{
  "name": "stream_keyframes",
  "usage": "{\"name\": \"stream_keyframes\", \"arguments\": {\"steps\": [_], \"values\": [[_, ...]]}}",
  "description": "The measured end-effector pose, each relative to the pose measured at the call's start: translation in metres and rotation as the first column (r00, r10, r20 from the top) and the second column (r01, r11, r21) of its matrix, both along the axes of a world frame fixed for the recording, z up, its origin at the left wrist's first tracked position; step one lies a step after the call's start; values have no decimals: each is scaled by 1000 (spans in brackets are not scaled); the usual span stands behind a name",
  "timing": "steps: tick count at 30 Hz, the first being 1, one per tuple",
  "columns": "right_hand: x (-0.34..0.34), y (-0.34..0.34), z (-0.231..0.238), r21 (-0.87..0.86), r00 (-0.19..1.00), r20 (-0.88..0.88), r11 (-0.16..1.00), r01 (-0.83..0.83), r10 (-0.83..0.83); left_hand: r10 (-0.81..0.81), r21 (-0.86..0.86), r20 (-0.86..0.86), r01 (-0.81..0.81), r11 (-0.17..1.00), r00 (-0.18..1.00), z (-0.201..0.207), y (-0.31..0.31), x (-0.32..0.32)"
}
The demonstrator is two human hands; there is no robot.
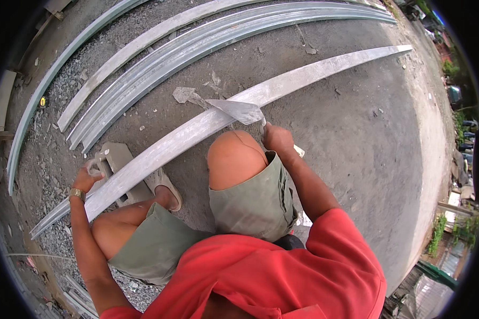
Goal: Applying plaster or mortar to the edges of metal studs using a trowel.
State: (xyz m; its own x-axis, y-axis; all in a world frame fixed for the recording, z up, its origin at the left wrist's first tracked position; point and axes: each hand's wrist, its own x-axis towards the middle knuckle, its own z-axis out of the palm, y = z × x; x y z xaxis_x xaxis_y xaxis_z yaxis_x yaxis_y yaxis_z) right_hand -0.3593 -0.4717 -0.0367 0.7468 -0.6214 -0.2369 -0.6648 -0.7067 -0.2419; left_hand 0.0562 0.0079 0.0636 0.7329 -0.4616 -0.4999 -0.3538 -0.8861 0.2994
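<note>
My right hand (278,138) is closed round the handle of a pointed trowel (237,110). The trowel's grey blade lies across a long, pale, dust-smeared board (170,142), just beyond my raised right knee. This board runs from the lower left to the upper right. At its near left end, my left hand (84,179) is curled beside a hollow concrete block (118,159), with a small whitish, partly see-through piece between the fingers. What that piece is I cannot make out. Crumpled pale scraps (186,94) lie on the ground by the trowel's tip.
Several long metal channels (159,66) and another pale board (127,57) lie on the ground beyond. A yellow tape measure (42,101) sits by the far-left channel. Gravel (45,175) covers the left side. Plants and clutter line the right edge.
</note>
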Motion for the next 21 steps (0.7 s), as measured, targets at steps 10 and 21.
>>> {"name": "stream_keyframes", "arguments": {"steps": [10, 21], "values": [[13, -18, 3, 48, 966, 91, 970, 238, -241, 103, 95, -33, -100, 990, 994, 1, 9, -2], [1, -186, -21, 58, 936, -87, 936, 347, -341, -34, 113, 22, 31, 993, 999, -24, 13, 20]]}}
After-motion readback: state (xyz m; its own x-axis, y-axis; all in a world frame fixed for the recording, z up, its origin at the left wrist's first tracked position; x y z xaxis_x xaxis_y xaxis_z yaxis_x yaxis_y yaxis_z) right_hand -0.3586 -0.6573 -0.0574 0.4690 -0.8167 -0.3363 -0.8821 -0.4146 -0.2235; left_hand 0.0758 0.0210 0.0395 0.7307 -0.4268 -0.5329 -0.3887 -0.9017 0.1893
